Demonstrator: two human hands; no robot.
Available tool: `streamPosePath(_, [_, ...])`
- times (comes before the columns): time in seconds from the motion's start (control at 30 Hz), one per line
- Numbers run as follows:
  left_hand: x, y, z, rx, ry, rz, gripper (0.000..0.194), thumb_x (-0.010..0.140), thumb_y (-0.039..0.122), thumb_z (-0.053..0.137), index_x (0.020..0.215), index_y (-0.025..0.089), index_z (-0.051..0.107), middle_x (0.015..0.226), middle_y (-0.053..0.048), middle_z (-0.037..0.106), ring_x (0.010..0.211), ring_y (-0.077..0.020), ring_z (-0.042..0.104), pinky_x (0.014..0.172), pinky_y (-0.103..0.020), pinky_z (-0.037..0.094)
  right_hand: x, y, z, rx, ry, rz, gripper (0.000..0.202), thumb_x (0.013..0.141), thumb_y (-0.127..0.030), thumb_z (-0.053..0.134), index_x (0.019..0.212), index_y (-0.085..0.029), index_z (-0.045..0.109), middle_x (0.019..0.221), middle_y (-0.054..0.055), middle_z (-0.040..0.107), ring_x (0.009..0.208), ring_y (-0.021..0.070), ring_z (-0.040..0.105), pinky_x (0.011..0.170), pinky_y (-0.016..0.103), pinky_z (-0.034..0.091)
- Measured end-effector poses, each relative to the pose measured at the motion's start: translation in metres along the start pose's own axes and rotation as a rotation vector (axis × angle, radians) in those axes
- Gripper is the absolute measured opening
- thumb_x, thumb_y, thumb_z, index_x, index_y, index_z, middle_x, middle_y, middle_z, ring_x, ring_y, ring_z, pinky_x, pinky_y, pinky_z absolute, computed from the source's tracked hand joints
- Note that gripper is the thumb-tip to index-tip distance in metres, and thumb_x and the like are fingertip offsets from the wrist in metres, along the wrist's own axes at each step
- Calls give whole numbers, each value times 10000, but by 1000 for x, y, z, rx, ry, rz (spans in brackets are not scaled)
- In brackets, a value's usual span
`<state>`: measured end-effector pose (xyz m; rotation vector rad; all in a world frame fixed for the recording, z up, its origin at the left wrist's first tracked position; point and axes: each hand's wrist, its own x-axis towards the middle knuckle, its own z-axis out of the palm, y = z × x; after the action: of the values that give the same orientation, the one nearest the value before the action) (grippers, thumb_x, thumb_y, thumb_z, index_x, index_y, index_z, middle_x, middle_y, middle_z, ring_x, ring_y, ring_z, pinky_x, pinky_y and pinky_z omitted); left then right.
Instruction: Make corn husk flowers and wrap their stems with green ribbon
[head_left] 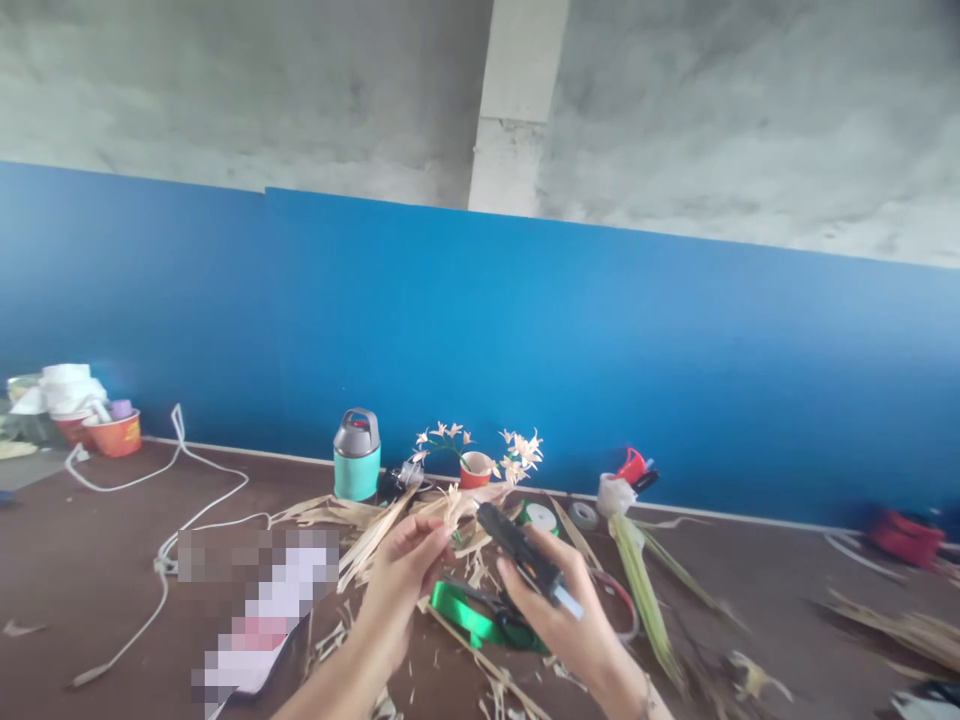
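My left hand (pixel 409 560) pinches a small pale flower (pixel 452 505) made of husk-like strips, with a bit of green at its base. My right hand (pixel 559 590) is wrapped round a black glue gun (pixel 521 550); its tip points left, close beside the flower. Below the hands lies a roll of green ribbon (pixel 465 612). Behind them, flower sprigs (pixel 521 455) stand by a red and white cup (pixel 475 470). Dry husk strips (pixel 382 535) spread around the hands.
A teal flask (pixel 358 460) stands at the back. White cable (pixel 202 515) and a blurred-out phone-like object (pixel 270 625) lie left. Tape rolls (pixel 540 518), green stalks (pixel 645 600) and a red item (pixel 907 538) are right. Orange tubs (pixel 116 435) stand far left, before a blue partition (pixel 480 330).
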<state>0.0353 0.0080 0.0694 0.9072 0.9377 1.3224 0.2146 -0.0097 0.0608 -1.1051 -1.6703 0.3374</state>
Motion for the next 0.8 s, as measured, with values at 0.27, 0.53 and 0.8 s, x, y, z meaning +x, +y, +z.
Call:
streamPosePath(0.27, [3, 0, -1, 118, 67, 164, 217, 679, 364, 722, 695, 166, 636, 577, 34, 540, 489, -82, 401, 466, -189, 305, 3, -9, 14, -8, -196, -51, 63, 813, -179, 533, 762, -194, 498, 757, 15, 528, 682, 159, 516, 618, 262, 429])
streamPosePath(0.53, [-1, 3, -4, 228, 24, 294, 164, 737, 357, 668, 703, 198, 647, 595, 26, 512, 558, -133, 433, 523, -215, 338, 4, -4, 2, 41, -290, -156, 128, 762, -142, 540, 725, -209, 438, 725, 7, 500, 634, 151, 476, 587, 270, 404])
streamPosePath(0.8, [-7, 7, 2, 169, 37, 232, 230, 676, 403, 727, 691, 184, 657, 600, 17, 548, 555, -123, 453, 511, -207, 355, 5, -16, 4, 17, -232, -91, 195, 751, -127, 540, 673, -217, 385, 672, -16, 472, 595, 138, 447, 553, 250, 377])
